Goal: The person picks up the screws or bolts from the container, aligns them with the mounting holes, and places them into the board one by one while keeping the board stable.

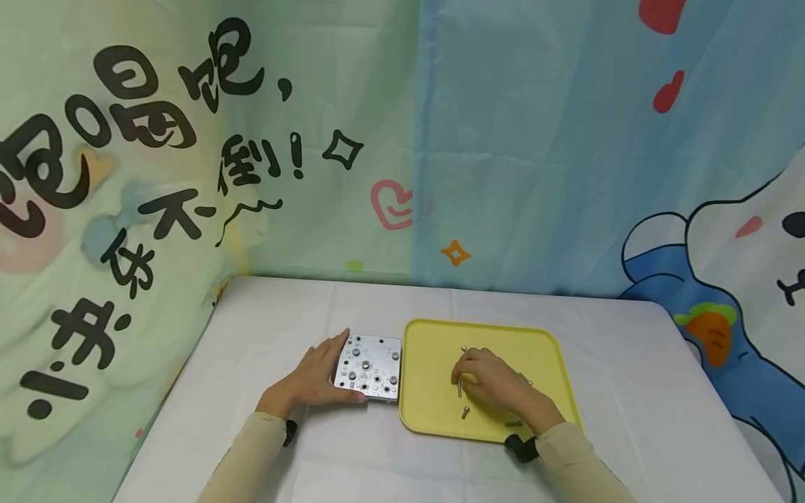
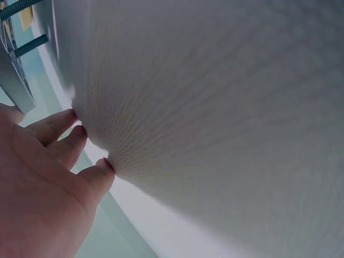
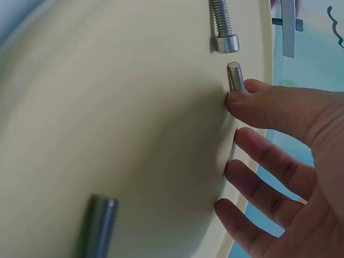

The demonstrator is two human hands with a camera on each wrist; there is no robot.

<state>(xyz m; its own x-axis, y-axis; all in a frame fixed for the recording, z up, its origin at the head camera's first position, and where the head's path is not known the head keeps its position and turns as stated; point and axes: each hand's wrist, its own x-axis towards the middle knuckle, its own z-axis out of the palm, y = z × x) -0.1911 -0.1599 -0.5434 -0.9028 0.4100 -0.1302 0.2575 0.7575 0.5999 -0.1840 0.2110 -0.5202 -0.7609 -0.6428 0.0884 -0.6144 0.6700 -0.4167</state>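
A square metal plate with several holes and bolts set in it stands left of the tray. My left hand holds it by its left side, fingers at the far corner and thumb along the near edge. In the left wrist view the left hand's fingertips touch the white cloth, and threaded bolt ends stick out beneath the plate. Over the yellow tray my right hand pinches a bolt between thumb and index finger. Its other fingers touch the tray.
Another socket-head bolt lies near the pinched one. A darker metal pin lies by the tray's near edge. One more small metal piece is partly behind the right hand. White cloth covers the table; printed curtains hang behind.
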